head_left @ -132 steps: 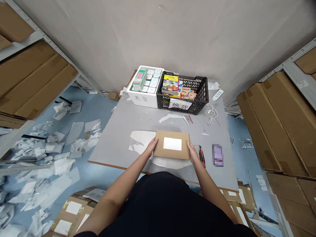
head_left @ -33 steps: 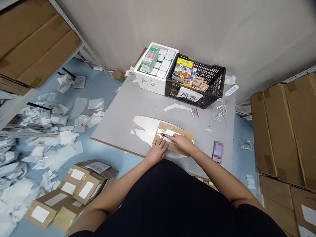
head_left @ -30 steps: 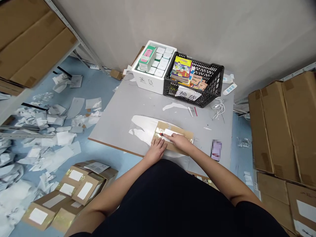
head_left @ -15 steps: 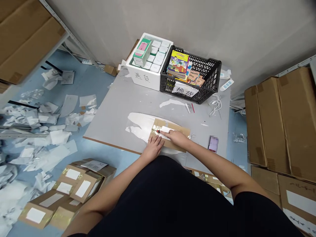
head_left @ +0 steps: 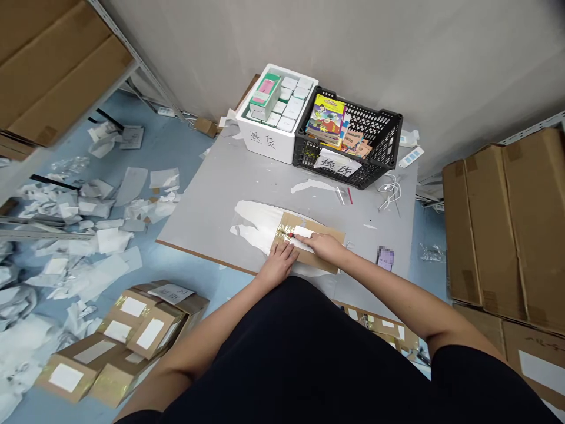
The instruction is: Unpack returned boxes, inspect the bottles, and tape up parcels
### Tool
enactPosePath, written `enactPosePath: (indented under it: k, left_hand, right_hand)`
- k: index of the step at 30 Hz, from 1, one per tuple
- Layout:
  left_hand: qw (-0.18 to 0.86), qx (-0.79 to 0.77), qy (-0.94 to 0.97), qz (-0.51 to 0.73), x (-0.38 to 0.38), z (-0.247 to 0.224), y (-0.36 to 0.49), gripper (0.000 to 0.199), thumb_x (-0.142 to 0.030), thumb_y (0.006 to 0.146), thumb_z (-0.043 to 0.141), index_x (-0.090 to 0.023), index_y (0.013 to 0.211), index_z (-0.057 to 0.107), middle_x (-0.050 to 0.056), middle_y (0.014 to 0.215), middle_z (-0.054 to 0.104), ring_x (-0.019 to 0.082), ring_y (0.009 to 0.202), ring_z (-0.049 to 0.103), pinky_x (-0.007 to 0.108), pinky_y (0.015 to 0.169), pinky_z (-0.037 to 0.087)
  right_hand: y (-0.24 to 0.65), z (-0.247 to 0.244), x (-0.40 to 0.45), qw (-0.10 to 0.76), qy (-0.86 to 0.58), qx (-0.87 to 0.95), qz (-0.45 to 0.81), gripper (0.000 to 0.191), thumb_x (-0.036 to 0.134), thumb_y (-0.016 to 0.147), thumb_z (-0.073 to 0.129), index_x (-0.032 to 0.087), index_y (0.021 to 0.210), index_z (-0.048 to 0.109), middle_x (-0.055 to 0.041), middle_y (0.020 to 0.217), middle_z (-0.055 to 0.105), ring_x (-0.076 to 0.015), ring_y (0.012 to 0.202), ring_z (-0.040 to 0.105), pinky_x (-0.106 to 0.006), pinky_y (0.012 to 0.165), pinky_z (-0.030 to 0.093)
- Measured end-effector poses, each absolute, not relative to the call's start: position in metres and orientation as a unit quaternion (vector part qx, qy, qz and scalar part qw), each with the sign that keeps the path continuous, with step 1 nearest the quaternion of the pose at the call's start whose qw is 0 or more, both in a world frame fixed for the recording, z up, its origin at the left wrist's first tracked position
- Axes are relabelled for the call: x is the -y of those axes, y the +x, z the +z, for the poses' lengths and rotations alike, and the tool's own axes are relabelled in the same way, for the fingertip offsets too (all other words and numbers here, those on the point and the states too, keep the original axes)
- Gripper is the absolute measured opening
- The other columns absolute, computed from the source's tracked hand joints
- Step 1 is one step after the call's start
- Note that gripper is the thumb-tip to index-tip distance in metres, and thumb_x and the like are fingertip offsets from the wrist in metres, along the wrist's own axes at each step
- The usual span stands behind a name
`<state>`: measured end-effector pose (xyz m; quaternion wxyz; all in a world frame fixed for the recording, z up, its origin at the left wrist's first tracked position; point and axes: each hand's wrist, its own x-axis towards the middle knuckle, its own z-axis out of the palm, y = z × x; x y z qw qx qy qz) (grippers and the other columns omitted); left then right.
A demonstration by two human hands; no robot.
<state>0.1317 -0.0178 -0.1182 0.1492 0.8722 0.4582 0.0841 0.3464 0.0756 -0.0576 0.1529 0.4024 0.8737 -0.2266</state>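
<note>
Left hand [head_left: 279, 263] flat and open on kraft mailer [head_left: 333, 237]; right hand [head_left: 324, 246] pinching red-tipped pen or cutter [head_left: 290, 235], type unclear, tip just beside white label [head_left: 303, 231]. Mailer on grey board [head_left: 198, 224], left edge over plastic film [head_left: 253, 221]. Possible risks: if a blade, slip nicking left hand; uneven pressure skidding mailer on slick film.

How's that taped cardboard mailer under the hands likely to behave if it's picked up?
The cardboard mailer looks flat and fairly stiff, so it probably won't flop. Its thin, squared shape suggests it's light and won't roll. The glossy tape at one end may feel a little slippery.
</note>
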Motion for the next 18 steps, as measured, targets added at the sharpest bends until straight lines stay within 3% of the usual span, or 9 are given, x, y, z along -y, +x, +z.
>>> enactPosePath:
  k: [13, 18]
  left_hand:
    - [0.145, -0.461, 0.872, 0.074, 0.019, -0.118, 0.133, 0.049, -0.019, 0.089, 0.049, -0.022, 0.139, 0.046, 0.014, 0.145, 0.046, 0.032, 0.137, 0.036, 0.057, 0.115, 0.02]
    - [0.14, -0.464, 0.872, 0.07, 0.019, -0.119, 0.132, 0.05, -0.02, 0.089, 0.051, -0.023, 0.139, 0.047, 0.014, 0.145, 0.047, 0.032, 0.136, 0.038, 0.057, 0.115, 0.021]
  right_hand:
    - [0.375, -0.041, -0.057, 0.216, 0.413, -0.869, -0.168, 0.062, 0.014, 0.096, 0.036, 0.037, 0.153, 0.026, -0.0108, 0.1, 0.065, -0.0224, 0.085, 0.064, -0.028, 0.07, 0.041]
    - [0.391, -0.031, -0.051, 0.219, 0.419, -0.865, -0.169, 0.063, 0.012, 0.095, 0.039, 0.038, 0.151, 0.029, -0.0113, 0.108, 0.065, -0.0222, 0.09, 0.064, -0.027, 0.072, 0.042]
